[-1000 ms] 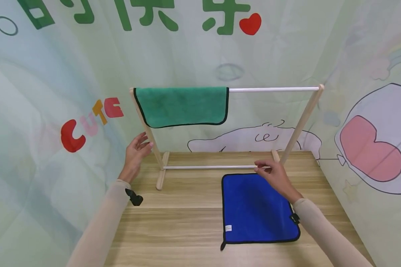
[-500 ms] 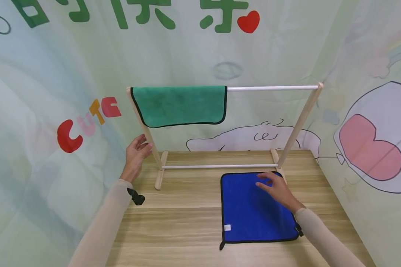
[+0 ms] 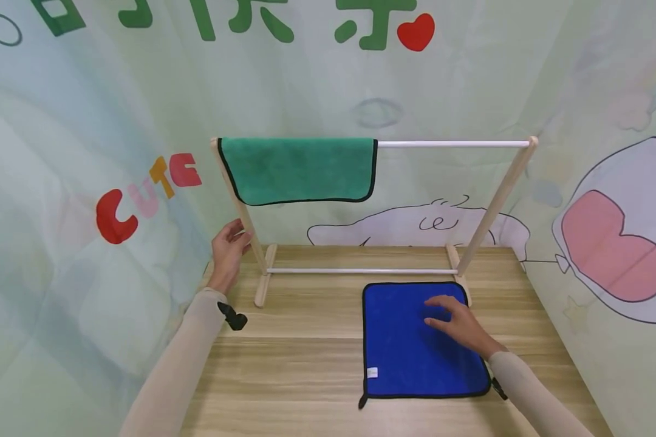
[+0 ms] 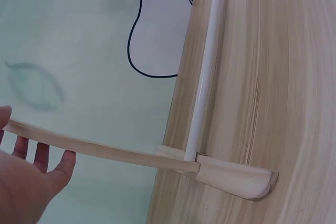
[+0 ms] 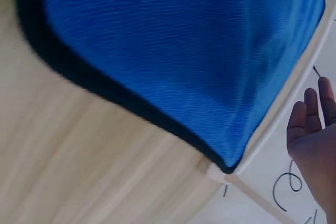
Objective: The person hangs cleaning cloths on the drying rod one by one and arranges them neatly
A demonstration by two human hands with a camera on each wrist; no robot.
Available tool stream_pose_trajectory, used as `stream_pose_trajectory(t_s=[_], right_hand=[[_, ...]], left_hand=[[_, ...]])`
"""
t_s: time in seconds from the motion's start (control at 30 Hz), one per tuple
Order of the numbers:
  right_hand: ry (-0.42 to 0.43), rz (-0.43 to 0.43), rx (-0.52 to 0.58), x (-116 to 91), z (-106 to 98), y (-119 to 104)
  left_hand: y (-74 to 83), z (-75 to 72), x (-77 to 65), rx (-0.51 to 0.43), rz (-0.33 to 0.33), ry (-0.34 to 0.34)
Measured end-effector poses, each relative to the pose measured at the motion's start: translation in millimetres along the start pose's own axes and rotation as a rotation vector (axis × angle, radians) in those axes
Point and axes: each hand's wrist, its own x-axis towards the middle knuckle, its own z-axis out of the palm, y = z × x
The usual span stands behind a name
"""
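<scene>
The left hand (image 3: 231,247), at 9 o'clock in the head view, holds the wooden post (image 4: 110,152) at that end of the rack (image 3: 494,209), thumb on one side and fingers on the other. The right hand (image 3: 460,323), at 4 o'clock, is held wide, thumb and fingers well apart, with nothing in its grasp. It is over the 2 o'clock part of the blue cloth (image 3: 399,346); whether it touches the cloth I cannot tell.

The blue cloth lies flat and unfolded on the bench (image 3: 284,370), at 5 o'clock in the head view, edged in black. A white label (image 3: 372,372) sits by its 8 o'clock edge, and a small black loop (image 3: 363,401) sticks out of its 7 o'clock corner. Its 1 o'clock corner reaches the rack's foot (image 3: 461,285) there.

The green cloth (image 3: 300,170), also edged in black, hangs over the 9 o'clock half of the white top rail (image 3: 454,144). A lower rail (image 3: 361,271) joins the two posts near the bench. A printed sheet (image 3: 284,79) stands behind, with a red heart (image 3: 416,32) at 1 o'clock.
</scene>
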Motion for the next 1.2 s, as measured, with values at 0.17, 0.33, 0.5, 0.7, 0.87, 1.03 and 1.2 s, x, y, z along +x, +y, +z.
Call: stream_pose_trajectory(t_s=[0.17,0.33,0.5,0.7,0.87,1.03,1.2], right_hand=[[-0.029,-0.026,0.008,-6,4,15],[-0.068,-0.020,0.011,-8,6,27],[-0.070,-0.054,-0.015,-10,11,32],[-0.064,-0.053,-0.070,-10,17,37],[-0.070,-0.041,-0.082,-10,20,39],[-0.054,-0.067,-0.087,-10,20,42],[-0.027,-0.123,-0.103,-13,17,49]], left_hand=[[-1.9,1.5,3.2,-0.009,-0.014,0.015],[-3.2,1.7,5.4,-0.017,-0.011,0.021],[-4.2,0.8,5.9,-0.004,-0.012,0.021],[-6.0,-1.1,5.8,-0.007,-0.003,0.021],[-7.5,-1.7,4.9,0.004,0.052,0.046],[-10.1,-0.3,5.6,0.018,0.074,0.065],[-9.7,0.2,5.4,0.020,0.071,0.063]])
